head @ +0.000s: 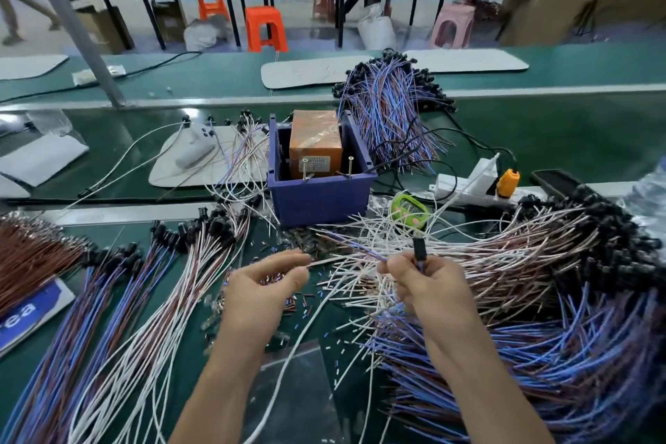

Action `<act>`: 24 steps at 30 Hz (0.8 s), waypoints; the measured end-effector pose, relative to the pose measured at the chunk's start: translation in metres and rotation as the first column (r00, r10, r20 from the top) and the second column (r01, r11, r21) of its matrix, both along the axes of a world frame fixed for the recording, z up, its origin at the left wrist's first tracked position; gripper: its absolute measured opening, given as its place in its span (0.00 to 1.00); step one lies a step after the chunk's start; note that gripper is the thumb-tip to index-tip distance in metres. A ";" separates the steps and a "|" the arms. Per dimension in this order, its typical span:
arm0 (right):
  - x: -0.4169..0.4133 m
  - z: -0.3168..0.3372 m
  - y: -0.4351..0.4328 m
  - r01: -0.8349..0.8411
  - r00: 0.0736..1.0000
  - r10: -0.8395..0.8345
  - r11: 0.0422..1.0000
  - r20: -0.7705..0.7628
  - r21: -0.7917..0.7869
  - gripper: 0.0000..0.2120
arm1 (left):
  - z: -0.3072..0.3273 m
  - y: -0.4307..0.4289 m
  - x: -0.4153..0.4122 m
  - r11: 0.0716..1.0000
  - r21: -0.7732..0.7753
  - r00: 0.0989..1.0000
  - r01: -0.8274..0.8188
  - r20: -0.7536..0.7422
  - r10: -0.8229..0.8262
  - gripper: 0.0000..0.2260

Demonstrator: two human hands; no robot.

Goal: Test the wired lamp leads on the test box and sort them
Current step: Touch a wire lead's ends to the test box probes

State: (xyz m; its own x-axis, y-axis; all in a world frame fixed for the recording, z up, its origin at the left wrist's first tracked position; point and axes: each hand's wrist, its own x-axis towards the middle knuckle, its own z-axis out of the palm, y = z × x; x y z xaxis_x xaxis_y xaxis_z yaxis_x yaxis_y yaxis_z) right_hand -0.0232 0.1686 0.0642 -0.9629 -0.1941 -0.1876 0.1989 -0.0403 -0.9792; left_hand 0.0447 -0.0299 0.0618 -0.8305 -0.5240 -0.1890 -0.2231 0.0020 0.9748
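One lead (326, 260), pinched by left hand (266, 285) and gripped by right hand (425, 285) at frame centre, could be snagged by the right-hand pile (504, 256).

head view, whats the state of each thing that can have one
test box, open on top, two screws upright at front rim
left hand, pinches a pale wire by its end
right hand, grips the held lead below its black holder
held lead, holder end up, apart from the test box
power strip, orange plug and white adapter plugged in
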 end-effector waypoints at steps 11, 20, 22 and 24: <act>0.011 -0.004 -0.035 0.079 0.996 -0.080 0.997 0.049 0.016 0.13 | 0.015 0.039 -0.029 0.988 0.153 0.995 -0.008 -0.098 0.024 0.05; -0.022 -0.002 -0.039 0.428 0.881 -0.327 0.859 0.342 -0.281 0.11 | 0.018 0.007 -0.056 0.920 0.335 0.962 -0.202 -0.109 0.251 0.07; -0.029 -0.001 -0.045 0.443 0.877 -0.341 0.849 0.339 -0.290 0.11 | 0.015 0.005 -0.064 0.928 0.264 0.954 -0.262 -0.074 0.290 0.08; -0.035 0.000 -0.051 0.447 0.874 -0.347 0.848 0.340 -0.285 0.11 | 0.011 0.005 -0.070 0.923 0.236 0.944 -0.304 -0.060 0.326 0.09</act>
